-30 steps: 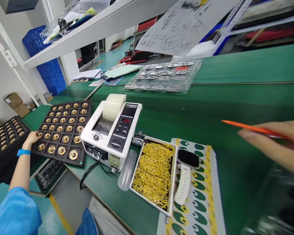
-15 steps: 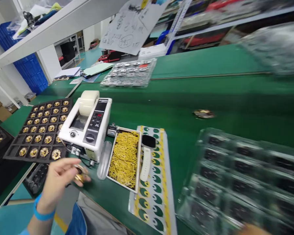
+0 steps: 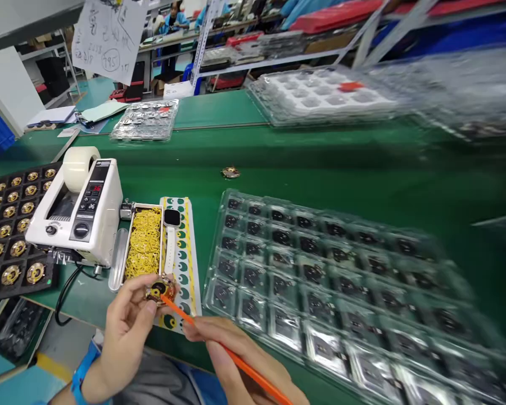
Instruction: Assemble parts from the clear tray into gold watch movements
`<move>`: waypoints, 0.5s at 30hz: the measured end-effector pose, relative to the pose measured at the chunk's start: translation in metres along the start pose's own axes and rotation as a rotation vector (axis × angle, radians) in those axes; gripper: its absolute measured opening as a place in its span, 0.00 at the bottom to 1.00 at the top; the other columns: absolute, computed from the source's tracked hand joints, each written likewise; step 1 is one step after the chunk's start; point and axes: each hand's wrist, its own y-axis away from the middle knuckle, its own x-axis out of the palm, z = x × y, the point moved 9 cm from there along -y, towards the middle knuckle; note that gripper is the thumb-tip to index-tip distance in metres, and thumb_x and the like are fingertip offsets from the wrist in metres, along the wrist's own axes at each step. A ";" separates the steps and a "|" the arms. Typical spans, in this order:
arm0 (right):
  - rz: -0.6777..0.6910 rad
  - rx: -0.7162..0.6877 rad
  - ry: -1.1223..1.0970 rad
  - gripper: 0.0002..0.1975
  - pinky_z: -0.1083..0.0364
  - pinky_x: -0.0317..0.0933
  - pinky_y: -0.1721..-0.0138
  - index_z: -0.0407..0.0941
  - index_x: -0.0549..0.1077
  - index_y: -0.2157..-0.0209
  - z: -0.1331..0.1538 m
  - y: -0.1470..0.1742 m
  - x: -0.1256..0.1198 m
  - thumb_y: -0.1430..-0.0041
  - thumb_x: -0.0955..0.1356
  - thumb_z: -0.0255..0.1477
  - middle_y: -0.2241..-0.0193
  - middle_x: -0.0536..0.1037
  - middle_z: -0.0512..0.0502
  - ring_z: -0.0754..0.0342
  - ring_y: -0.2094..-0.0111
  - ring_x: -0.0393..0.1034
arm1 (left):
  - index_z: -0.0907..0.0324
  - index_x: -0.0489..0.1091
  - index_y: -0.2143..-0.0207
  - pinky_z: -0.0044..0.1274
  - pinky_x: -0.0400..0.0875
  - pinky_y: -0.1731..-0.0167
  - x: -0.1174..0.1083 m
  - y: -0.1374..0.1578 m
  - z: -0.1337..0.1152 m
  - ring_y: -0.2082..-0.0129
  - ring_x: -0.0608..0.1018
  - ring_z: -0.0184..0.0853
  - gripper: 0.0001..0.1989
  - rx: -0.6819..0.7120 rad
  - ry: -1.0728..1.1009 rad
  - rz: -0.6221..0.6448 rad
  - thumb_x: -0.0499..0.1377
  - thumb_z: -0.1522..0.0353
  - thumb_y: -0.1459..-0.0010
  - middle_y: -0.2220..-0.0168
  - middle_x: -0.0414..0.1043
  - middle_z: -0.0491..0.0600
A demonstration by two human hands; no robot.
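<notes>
My left hand [image 3: 124, 332] holds a small round gold-rimmed part [image 3: 160, 289] by its edge, low in the view. My right hand [image 3: 240, 360] grips an orange stick [image 3: 227, 353] like a pen, its tip touching the part. Both hands hover over the front edge of the green table [image 3: 303, 163], just in front of a sheet of green and yellow stickers [image 3: 185, 253]. A white smartwatch [image 3: 171, 236] lies on that sheet. Beside it sits a tray of yellow rubber bands [image 3: 142, 243].
A white tape dispenser [image 3: 78, 211] stands at left, next to a black tray of gold parts [image 3: 8, 225]. A clear blister tray [image 3: 337, 281] with dark parts fills the right. One loose gold part [image 3: 230, 172] lies mid-table. More clear trays [image 3: 320, 98] sit farther back.
My view swung right. My left hand left the black tray with a gold part and came to the front; my right hand brought the orange stick in, its tip now on the part.
</notes>
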 end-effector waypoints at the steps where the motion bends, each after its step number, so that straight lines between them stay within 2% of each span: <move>1: 0.045 -0.026 -0.003 0.14 0.53 0.71 0.63 0.52 0.77 0.55 -0.001 -0.001 0.001 0.34 0.64 0.21 0.65 0.79 0.45 0.48 0.64 0.75 | 0.49 0.75 0.53 0.23 0.78 0.57 0.000 0.000 0.001 0.55 0.80 0.37 0.11 -0.018 0.012 0.007 0.61 0.67 0.38 0.54 0.79 0.49; 4: 0.216 -0.231 0.032 0.16 0.51 0.73 0.60 0.51 0.74 0.48 0.007 -0.001 0.005 0.31 0.61 0.23 0.60 0.79 0.43 0.48 0.59 0.76 | 0.48 0.74 0.51 0.24 0.78 0.56 0.000 -0.001 0.004 0.53 0.80 0.39 0.13 -0.098 0.067 0.048 0.61 0.67 0.38 0.51 0.78 0.50; 7: 0.413 -0.487 0.258 0.21 0.51 0.72 0.54 0.47 0.64 0.38 0.016 0.008 0.011 0.29 0.59 0.22 0.55 0.78 0.40 0.48 0.53 0.74 | 0.49 0.74 0.50 0.26 0.78 0.56 0.001 -0.003 0.009 0.54 0.80 0.40 0.14 -0.189 0.104 0.077 0.61 0.67 0.39 0.52 0.78 0.50; 10: 0.588 -0.620 0.481 0.24 0.49 0.71 0.51 0.41 0.53 0.33 0.015 0.019 0.016 0.28 0.56 0.21 0.51 0.75 0.38 0.46 0.47 0.69 | 0.51 0.74 0.51 0.27 0.78 0.56 0.001 -0.006 0.014 0.54 0.81 0.41 0.14 -0.237 0.138 0.063 0.63 0.67 0.40 0.54 0.79 0.51; 12: 0.588 -0.634 0.507 0.24 0.49 0.71 0.52 0.40 0.52 0.33 0.016 0.022 0.015 0.28 0.56 0.22 0.51 0.76 0.38 0.46 0.48 0.70 | 0.52 0.74 0.52 0.28 0.78 0.55 0.003 -0.006 0.018 0.54 0.81 0.42 0.14 -0.251 0.160 0.064 0.63 0.67 0.41 0.54 0.79 0.51; 15: 0.357 -0.534 0.405 0.22 0.51 0.74 0.58 0.43 0.60 0.36 0.021 0.012 0.003 0.29 0.60 0.22 0.57 0.79 0.39 0.48 0.57 0.75 | 0.51 0.74 0.50 0.29 0.77 0.54 0.007 -0.002 0.022 0.54 0.80 0.41 0.14 -0.256 0.153 0.080 0.63 0.66 0.40 0.53 0.79 0.51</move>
